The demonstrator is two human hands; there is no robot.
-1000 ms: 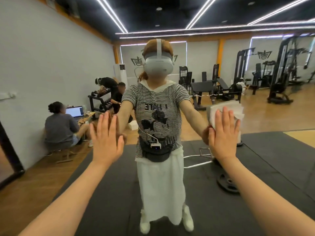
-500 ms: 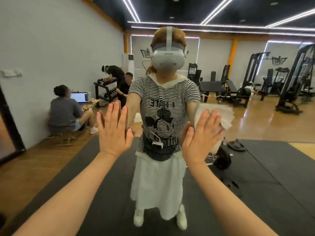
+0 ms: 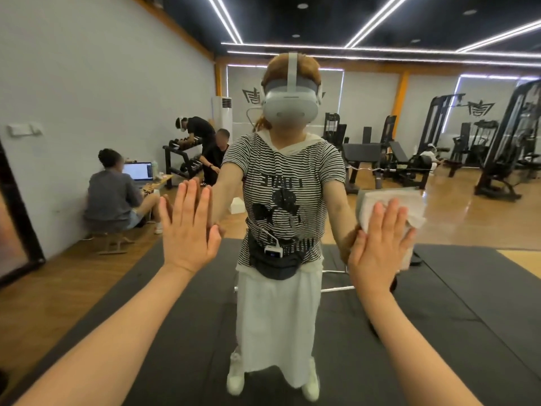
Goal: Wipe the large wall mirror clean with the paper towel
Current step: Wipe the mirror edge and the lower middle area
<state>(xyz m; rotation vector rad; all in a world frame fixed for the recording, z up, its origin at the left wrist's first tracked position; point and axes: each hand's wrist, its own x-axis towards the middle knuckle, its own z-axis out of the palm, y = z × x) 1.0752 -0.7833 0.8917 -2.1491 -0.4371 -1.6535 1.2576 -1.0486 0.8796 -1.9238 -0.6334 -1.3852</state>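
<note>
The right hand [image 3: 380, 244] presses the folded white paper towel [image 3: 392, 203] flat-fingered against the large wall mirror [image 3: 87, 68]; the left hand [image 3: 187, 227], open, seemingly braces on the glass alongside, empty

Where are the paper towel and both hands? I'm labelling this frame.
paper towel [image 3: 389, 205]: head view, bare upper part above the fingers.
right hand [image 3: 377, 253]: head view, back of hand.
left hand [image 3: 187, 235]: head view, back of hand.
</note>
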